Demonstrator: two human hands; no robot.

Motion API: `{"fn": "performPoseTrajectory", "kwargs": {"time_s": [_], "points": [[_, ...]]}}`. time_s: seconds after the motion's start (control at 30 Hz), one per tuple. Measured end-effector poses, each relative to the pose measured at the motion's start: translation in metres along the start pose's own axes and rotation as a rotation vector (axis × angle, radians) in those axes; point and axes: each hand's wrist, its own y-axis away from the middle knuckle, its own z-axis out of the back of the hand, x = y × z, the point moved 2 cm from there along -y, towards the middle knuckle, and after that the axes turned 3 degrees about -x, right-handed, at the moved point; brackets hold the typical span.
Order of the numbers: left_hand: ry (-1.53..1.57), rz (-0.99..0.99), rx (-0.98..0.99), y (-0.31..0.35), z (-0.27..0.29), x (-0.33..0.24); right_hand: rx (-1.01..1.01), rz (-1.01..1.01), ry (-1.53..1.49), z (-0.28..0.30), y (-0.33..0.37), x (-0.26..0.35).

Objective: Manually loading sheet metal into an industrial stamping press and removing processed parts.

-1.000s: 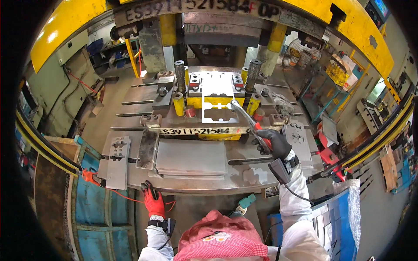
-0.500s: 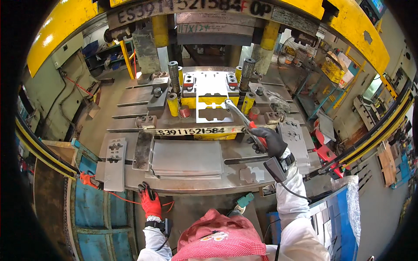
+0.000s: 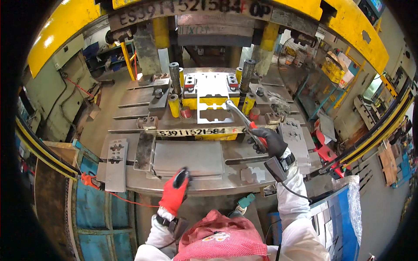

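My right hand [image 3: 271,142], in a dark glove, is closed around the red grip of a long metal tool [image 3: 239,114] with a round tip. That tip lies at the right edge of a bright sheet metal strip [image 3: 212,89] with cutouts, which lies over the yellow-and-steel die [image 3: 190,103]. My left hand [image 3: 175,191], in a red glove with dark fingertips, is just over the near edge of a stack of plain metal sheets [image 3: 187,157]. Its fingers look stretched forward and somewhat blurred, with nothing visible in them.
Guide posts [image 3: 246,74] rise on both sides of the die, beneath the yellow press frame [image 3: 357,32]. Cut-out plates [image 3: 115,167] lie at the left of the press table; more plates [image 3: 294,139] lie at the right. A small notched piece [image 3: 253,174] lies near the front edge.
My left hand has left the table's front edge and moved right and up to the sheet stack. My right hand, the tool and the strip have stayed nearly in place.
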Motion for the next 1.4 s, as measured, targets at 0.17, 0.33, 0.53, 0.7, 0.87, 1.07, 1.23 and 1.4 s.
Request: {"fn": "performPoseTrajectory", "kwargs": {"time_s": [0.17, 0.33, 0.53, 0.7, 0.87, 1.07, 1.23, 1.4], "points": [[0.792, 0.35, 0.431, -0.068, -0.058, -0.075, -0.091, -0.199, -0.325, -0.007, 0.0, 0.003], [1.124, 0.301, 0.415, -0.117, -0.086, -0.074, -0.096, -0.205, -0.322, -0.011, -0.002, 0.007], [1.243, 0.319, 0.366, -0.128, -0.096, -0.087, -0.059, -0.047, -0.166, -0.004, -0.002, -0.002], [1.267, 0.285, 0.288, -0.141, -0.097, -0.071, -0.054, -0.097, -0.219, -0.01, -0.003, 0.007], [1.221, 0.278, 0.264, -0.14, -0.102, -0.073, -0.089, -0.074, -0.149, -0.001, -0.009, -0.015], [1.235, 0.186, 0.203, -0.143, -0.105, -0.07, -0.091, 0.05, -0.064, -0.007, -0.001, 0.001], [1.293, 0.22, 0.251, -0.144, -0.105, -0.071, -0.053, 0.053, -0.043, -0.006, 0.0, 0.005], [1.326, 0.269, 0.248, -0.146, -0.106, -0.07, -0.095, 0.0, -0.072, -0.009, 0.003, 0.011]]}}
